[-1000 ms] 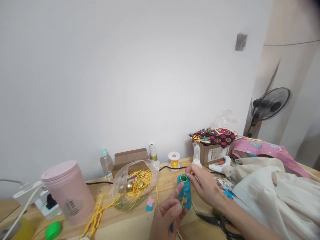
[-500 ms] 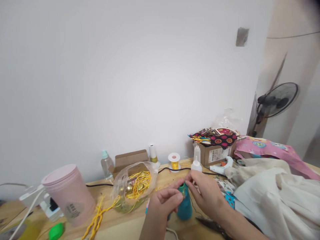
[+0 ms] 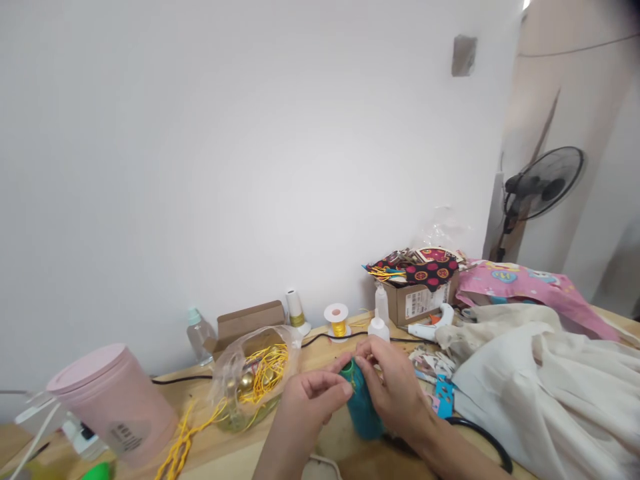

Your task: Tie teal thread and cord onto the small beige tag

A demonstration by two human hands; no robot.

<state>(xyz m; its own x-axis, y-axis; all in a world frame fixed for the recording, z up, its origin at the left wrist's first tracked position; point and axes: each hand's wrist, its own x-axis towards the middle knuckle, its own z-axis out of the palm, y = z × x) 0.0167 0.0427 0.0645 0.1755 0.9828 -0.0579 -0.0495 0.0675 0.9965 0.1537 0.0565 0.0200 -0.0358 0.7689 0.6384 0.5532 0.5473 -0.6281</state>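
Observation:
A teal cone of thread (image 3: 364, 410) with a green rim stands near the front of the wooden table. My left hand (image 3: 313, 403) is at its left side near the top, thumb and forefinger pinched together. At the right of the cone's top, my right hand (image 3: 393, 380) has its fingers closed, thumb against the forefinger. Whatever lies between the fingertips of either hand is too small to make out. Both hands are close together around the top of the cone.
A pink canister (image 3: 117, 407) stands at the left, near yellow cords (image 3: 183, 443). Behind are a plastic bag (image 3: 263, 373) of cords and gold bells, a yellow spool (image 3: 339, 325), a white bottle (image 3: 379, 328) and a filled carton (image 3: 420, 300). Pale cloth (image 3: 545, 380) lies right.
The view has shifted, so most things appear further left. The right hand has come in closer over the side of the cone, and the cone looks more tilted.

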